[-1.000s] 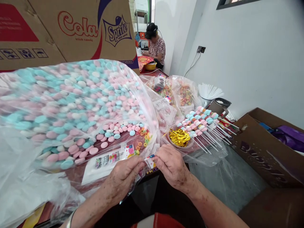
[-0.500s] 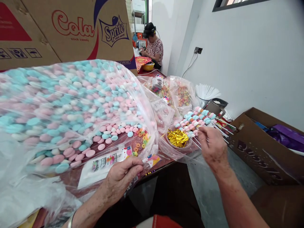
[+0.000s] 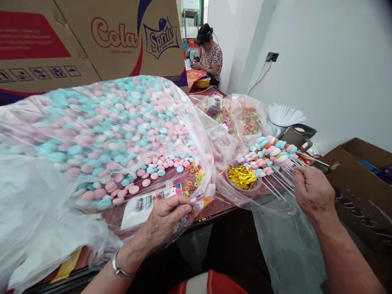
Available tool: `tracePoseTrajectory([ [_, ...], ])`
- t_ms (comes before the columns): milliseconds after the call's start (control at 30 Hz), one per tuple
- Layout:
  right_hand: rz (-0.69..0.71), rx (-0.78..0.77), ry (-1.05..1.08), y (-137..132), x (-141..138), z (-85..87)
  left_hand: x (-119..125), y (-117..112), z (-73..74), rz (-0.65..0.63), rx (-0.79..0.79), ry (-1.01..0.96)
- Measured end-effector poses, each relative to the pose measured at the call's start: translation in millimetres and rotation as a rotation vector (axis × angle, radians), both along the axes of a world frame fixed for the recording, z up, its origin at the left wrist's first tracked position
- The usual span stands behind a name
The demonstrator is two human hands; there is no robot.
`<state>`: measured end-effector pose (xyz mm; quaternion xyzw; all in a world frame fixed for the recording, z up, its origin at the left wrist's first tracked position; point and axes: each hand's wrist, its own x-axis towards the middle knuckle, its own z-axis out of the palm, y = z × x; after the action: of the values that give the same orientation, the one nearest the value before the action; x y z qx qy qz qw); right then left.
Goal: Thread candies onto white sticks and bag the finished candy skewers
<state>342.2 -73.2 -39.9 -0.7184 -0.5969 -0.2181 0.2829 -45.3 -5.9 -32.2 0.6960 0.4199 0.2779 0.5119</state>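
Observation:
My left hand (image 3: 173, 214) is closed in a pinch on thin clear plastic, apparently a small bag, at the table's front edge. Beside it lie a white printed candy packet (image 3: 147, 204) and a colourful printed piece (image 3: 203, 200). At the right, my right hand (image 3: 315, 194) is closed at the ends of several candy skewers (image 3: 269, 155), their white sticks pointing toward me. A stick seems to run into its fingers, though the grip is partly hidden. Gold twist ties (image 3: 241, 177) fill a round tub left of the skewers.
A large clear bag of pastel candies (image 3: 122, 122) covers the left, with ring candies (image 3: 192, 179) at its mouth. Behind stand a cardboard box (image 3: 122, 41) and a seated person (image 3: 211, 57). White sticks (image 3: 286, 114), a mug (image 3: 295, 136) and an open carton (image 3: 352, 175) are at right.
My right hand has moved right, from over the candies to the stick ends. The left hand keeps its pinch by the packet. The whole view has shifted left.

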Motion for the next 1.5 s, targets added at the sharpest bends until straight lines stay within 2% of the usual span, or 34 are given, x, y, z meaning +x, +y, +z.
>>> tracePoseTrajectory([
  [33,0.069,0.012,0.051,-3.6,-6.2,6.0,-0.5,0.5,0.4,0.003,-0.019,-0.008],
  [100,0.299,-0.002,0.221,-10.4,-22.8,18.5,-1.3,1.6,0.3,-0.001,-0.057,-0.038],
  [167,0.494,-0.037,0.292,-14.4,-41.8,29.4,-1.2,2.5,0.5,-0.023,-0.091,-0.070],
  [300,0.660,-0.076,0.236,-11.8,-67.9,40.9,0.5,2.4,4.2,-0.066,-0.134,-0.138],
  [467,0.702,-0.091,0.136,-4.8,-73.3,39.2,-2.2,1.6,6.8,-0.095,-0.154,-0.160],
  [833,0.728,-0.111,0.006,-14.0,-69.9,40.2,-4.7,4.8,5.4,-0.065,-0.101,0.012],
  [967,0.772,-0.150,-0.002,-15.0,-63.7,41.0,-7.2,6.7,2.5,-0.061,-0.087,0.051],
  [1200,0.798,-0.175,-0.017,-11.9,-67.9,42.7,-7.4,7.9,5.8,-0.147,-0.122,0.033],
  [1400,0.855,-0.190,-0.041,-9.3,-66.8,47.2,-10.3,15.4,2.7,-0.145,-0.029,0.109],
  [1500,0.829,-0.226,0.000,-10.6,-66.9,50.2,-12.6,18.5,1.7,-0.122,0.004,0.143],
])
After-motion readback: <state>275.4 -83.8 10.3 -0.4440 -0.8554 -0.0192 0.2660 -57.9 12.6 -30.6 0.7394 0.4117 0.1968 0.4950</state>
